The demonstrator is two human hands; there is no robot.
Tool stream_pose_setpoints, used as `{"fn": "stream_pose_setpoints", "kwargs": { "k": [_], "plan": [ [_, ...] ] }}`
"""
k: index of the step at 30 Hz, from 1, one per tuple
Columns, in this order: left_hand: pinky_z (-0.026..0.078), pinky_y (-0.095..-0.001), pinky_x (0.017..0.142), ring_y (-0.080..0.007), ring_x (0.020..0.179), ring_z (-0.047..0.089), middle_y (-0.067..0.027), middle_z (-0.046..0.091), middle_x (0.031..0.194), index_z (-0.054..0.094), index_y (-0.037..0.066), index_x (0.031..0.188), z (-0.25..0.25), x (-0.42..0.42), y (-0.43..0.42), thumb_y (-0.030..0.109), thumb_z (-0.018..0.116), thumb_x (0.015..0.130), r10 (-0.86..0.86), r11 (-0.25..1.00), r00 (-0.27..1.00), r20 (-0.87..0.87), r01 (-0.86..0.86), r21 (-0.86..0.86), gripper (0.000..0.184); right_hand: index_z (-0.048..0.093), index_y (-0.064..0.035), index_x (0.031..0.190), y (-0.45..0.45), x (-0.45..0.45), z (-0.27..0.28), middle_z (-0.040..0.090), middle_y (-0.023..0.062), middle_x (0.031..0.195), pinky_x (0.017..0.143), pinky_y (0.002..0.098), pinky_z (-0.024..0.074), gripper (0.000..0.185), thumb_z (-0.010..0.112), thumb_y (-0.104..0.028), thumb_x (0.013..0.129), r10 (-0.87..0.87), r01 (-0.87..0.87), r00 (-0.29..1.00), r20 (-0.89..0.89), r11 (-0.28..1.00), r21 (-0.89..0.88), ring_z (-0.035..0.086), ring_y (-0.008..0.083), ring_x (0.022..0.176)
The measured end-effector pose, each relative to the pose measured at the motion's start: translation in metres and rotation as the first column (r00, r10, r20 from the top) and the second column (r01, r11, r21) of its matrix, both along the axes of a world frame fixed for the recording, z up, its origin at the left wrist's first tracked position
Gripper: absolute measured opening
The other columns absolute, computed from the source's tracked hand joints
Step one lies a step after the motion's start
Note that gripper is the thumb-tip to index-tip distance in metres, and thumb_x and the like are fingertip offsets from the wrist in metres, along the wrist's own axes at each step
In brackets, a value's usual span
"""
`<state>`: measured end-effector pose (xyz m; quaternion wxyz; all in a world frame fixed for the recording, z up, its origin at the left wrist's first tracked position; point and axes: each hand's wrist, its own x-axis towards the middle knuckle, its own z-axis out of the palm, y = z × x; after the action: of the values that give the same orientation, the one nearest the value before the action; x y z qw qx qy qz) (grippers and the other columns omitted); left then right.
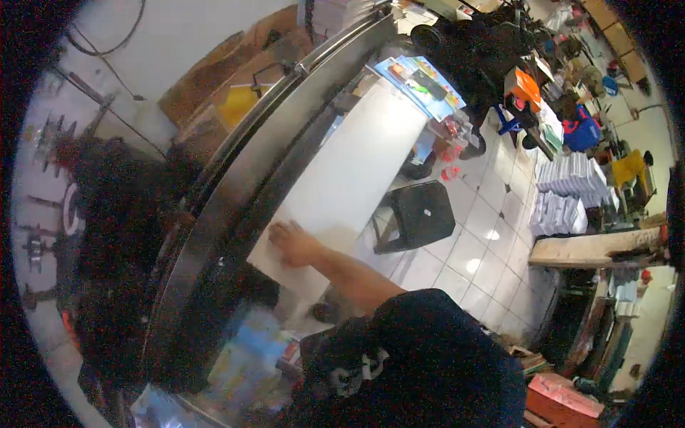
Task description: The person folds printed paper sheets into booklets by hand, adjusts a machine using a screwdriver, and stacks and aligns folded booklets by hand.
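My right hand lies on the near end of a long, smooth white panel, fingers stretched out and somewhat apart. Nothing shows in its grasp. At the panel's far end is a pile of colourful printed sheets. Below my hand, beside my dark shirt, are blue and yellow printed sheets, smeared by motion. My left hand cannot be made out.
A dark metal frame runs along the panel's left side. A black stool stands on the tiled floor to the right. Stacks of white paper and a wooden plank are farther right. Cardboard leans behind the frame.
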<state>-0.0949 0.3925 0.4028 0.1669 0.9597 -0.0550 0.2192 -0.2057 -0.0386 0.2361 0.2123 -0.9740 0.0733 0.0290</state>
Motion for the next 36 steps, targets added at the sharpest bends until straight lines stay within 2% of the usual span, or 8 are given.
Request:
{"fn": "stream_pose_setpoints", "kwargs": {
  "k": [6,8,10,12,14,19,32,36],
  "plan": [
    [0.049,-0.0425,0.085,-0.0312,0.095,0.058,-0.02,0.062,0.108,0.057,-0.002,0.121,-0.01,-0.017,-0.008,0.028,0.057,0.094,-0.098,0.994,0.995,0.019,0.098,-0.046,0.041,0.042,-0.0051,0.139,0.042,-0.084,-0.044,0.046,0.0235,0.137,0.104,0.0454,0.041,0.069,0.064,-0.035,0.081,-0.361,0.301,0.928,0.088,0.87,0.391,0.049,0.0407,0.123],
    [0.048,-0.0427,0.085,-0.0316,0.096,0.058,-0.0202,0.062,0.109,0.057,-0.002,0.121,-0.015,-0.024,-0.011,0.028,0.057,0.094,-0.149,0.985,0.989,0.0,0.149,-0.083,0.041,0.045,-0.0027,0.136,0.057,-0.141,-0.025,0.054,0.0238,0.128,0.1,0.0464,0.0437,0.066,0.063,-0.036,0.083,-0.515,0.511,0.846,-0.14,0.706,0.489,0.054,0.0401,0.116],
    [0.048,-0.043,0.086,-0.032,0.097,0.058,-0.0204,0.061,0.11,0.057,-0.002,0.122,-0.013,-0.032,-0.021,0.028,0.057,0.094,-0.203,0.974,0.979,-0.014,0.201,-0.106,0.041,0.058,-0.0047,0.124,0.056,-0.192,0.018,0.053,0.0197,0.132,0.098,0.0423,0.0458,0.054,0.062,-0.039,0.083,-0.517,0.669,0.741,-0.428,0.619,0.411,0.054,0.035,0.117],
    [0.048,-0.0432,0.087,-0.0324,0.097,0.058,-0.0206,0.061,0.11,0.057,-0.002,0.122,-0.013,-0.045,-0.029,0.028,0.058,0.093,-0.239,0.964,0.971,-0.004,0.236,-0.125,0.041,0.06,-0.0053,0.122,0.062,-0.278,-0.097,0.06,0.0176,0.125,0.093,0.0401,0.0489,0.054,0.064,-0.04,0.081,-0.632,0.635,0.771,-0.079,0.751,0.182,0.061,0.0331,0.107],
    [0.048,-0.0435,0.087,-0.0327,0.098,0.057,-0.0208,0.061,0.111,0.057,-0.002,0.122,-0.016,-0.057,-0.043,0.028,0.058,0.093,-0.281,0.951,0.96,-0.003,0.278,-0.137,0.041,0.06,-0.0052,0.123,0.058,-0.319,-0.036,0.065,0.0182,0.117,0.093,0.0386,0.0487,0.058,0.065,-0.043,0.079,-0.79,0.853,0.518,-0.327,0.446,0.273,0.064,0.0324,0.102],
    [0.048,-0.0441,0.089,-0.0337,0.101,0.057,-0.0214,0.061,0.113,0.056,-0.002,0.122,-0.017,-0.087,-0.062,0.027,0.058,0.093,-0.374,0.917,0.927,0.004,0.37,-0.15,0.041,0.061,-0.0033,0.123,0.057,-0.407,-0.057,0.063,0.0211,0.119,0.096,0.0386,0.0468,0.062,0.064,-0.048,0.08,-0.784,0.947,0.319,-0.533,0.283,0.149,0.061,0.035,0.109],
    [0.047,-0.0458,0.093,-0.0362,0.107,0.056,-0.0228,0.059,0.117,0.056,-0.001,0.124,0.002,-0.119,-0.082,0.026,0.06,0.092,-0.367,0.927,0.928,0.062,0.371,-0.061,0.042,0.06,-0.003,0.123,0.016,-0.496,-0.047,0.065,0.0202,0.115,0.092,0.0396,0.0483,0.061,0.06,-0.049,0.084,-0.688,0.798,0.603,-0.404,0.525,0.297,0.064,0.0344,0.104],
    [0.046,-0.0463,0.094,-0.0369,0.109,0.056,-0.0233,0.059,0.118,0.056,-0.001,0.124,0.012,-0.13,-0.077,0.025,0.061,0.092,-0.322,0.946,0.941,0.107,0.324,-0.003,0.042,0.06,-0.0043,0.124,0.003,-0.543,-0.063,0.064,0.0213,0.117,0.094,0.0403,0.0476,0.06,0.06,-0.049,0.084,-0.749,0.857,0.505,-0.429,0.377,0.35,0.062,0.036,0.106]
  ]
}}
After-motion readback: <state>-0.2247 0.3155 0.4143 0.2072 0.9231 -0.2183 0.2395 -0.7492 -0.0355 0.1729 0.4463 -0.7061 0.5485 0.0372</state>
